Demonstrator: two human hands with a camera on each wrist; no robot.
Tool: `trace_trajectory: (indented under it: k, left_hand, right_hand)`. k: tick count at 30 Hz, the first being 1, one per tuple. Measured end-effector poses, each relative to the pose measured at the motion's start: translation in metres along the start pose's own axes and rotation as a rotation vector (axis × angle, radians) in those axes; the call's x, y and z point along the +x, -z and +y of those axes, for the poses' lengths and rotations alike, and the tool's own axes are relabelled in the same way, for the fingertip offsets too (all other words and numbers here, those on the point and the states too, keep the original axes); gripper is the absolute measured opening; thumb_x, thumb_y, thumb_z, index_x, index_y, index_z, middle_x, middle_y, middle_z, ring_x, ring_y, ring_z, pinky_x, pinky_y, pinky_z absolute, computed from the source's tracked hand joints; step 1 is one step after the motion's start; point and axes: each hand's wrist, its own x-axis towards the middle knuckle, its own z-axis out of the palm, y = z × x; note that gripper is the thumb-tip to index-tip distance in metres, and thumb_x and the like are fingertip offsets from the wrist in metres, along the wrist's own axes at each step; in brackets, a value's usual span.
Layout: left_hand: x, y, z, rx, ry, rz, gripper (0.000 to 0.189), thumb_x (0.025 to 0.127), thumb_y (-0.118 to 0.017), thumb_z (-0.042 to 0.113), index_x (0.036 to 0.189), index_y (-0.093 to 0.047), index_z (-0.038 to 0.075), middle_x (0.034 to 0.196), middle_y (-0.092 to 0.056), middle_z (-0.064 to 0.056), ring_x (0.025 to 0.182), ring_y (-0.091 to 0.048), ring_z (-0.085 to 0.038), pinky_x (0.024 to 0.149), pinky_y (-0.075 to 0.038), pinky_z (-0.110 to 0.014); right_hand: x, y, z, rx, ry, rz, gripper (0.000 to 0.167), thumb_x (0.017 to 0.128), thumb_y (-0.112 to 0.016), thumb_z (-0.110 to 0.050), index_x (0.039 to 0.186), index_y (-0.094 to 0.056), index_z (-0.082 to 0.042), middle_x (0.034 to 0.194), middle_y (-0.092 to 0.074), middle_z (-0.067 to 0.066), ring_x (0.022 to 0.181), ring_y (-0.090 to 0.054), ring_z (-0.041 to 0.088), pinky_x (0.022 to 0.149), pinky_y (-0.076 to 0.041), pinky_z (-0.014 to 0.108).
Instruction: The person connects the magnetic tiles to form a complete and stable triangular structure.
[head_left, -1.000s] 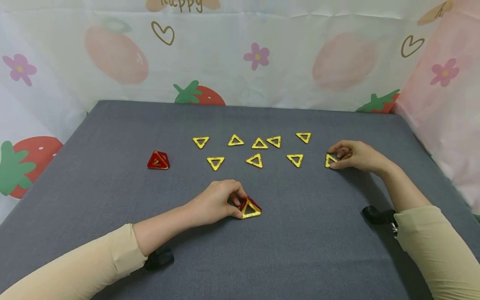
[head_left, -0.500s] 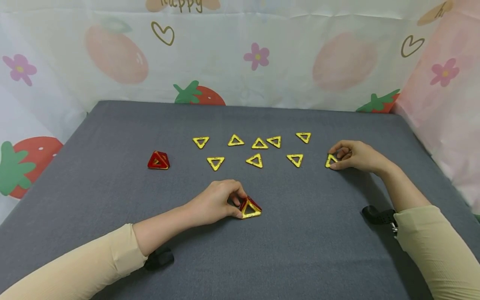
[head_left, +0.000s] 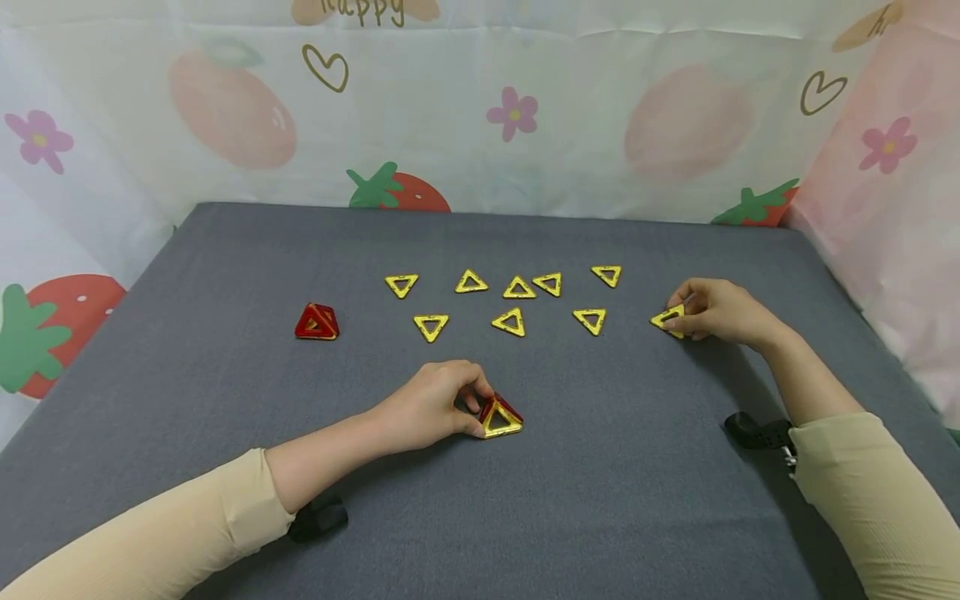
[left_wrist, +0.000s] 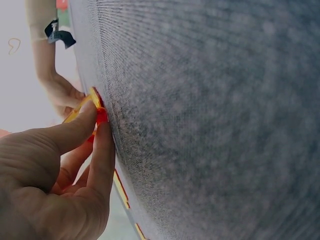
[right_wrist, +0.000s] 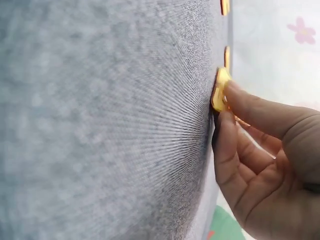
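Note:
Low in the middle of the head view, my left hand (head_left: 431, 402) pinches the left side of a small red and gold pyramid of triangular tiles (head_left: 501, 432) on the table. The left wrist view shows thumb and fingertips on its red and yellow edges (left_wrist: 101, 116). To the right, my right hand (head_left: 723, 312) grips a yellow triangular tile (head_left: 659, 320) between thumb and fingers. In the right wrist view this tile (right_wrist: 218, 97) is tilted up from the grey cloth, its lower edge close to it. Part of the tile is hidden by the thumb.
Several yellow triangular tiles, among them a front one (head_left: 430, 318) and a back right one (head_left: 607, 269), lie flat in two loose rows. A second red pyramid (head_left: 304, 327) stands at the left. A patterned curtain (head_left: 570, 167) rises behind the grey-covered table (head_left: 637, 500).
The right hand's fingers have shifted slightly, and the yellow tile in them has turned and tipped. The left hand and its pyramid have stayed still.

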Motion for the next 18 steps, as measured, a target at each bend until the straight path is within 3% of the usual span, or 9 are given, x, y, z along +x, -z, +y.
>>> trace_trajectory:
  k: [9,18]
  left_hand:
    - [0.000,0.000,0.000,0.005,-0.001,0.000,0.033,0.075,-0.085,0.012,0.103,-0.067,0.008,0.100,-0.069,-0.004,0.086,-0.065,-0.008,0.075,-0.052,-0.019]
    - [0.000,0.000,0.001,0.007,0.003,-0.001,0.033,0.075,-0.085,0.012,0.103,-0.067,0.008,0.099,-0.069,-0.004,0.085,-0.064,-0.007,0.075,-0.052,-0.019]
  right_hand:
    - [-0.004,-0.001,-0.004,0.128,0.034,-0.054,0.030,0.098,-0.062,-0.021,0.122,-0.059,-0.002,0.097,-0.070,0.010,0.081,-0.068,0.008,0.074,-0.060,0.027]
    - [-0.007,-0.009,-0.020,0.106,0.092,-0.037,0.035,0.091,-0.071,-0.035,0.115,-0.067,-0.008,0.100,-0.075,0.007,0.085,-0.070,0.007,0.077,-0.059,0.028]
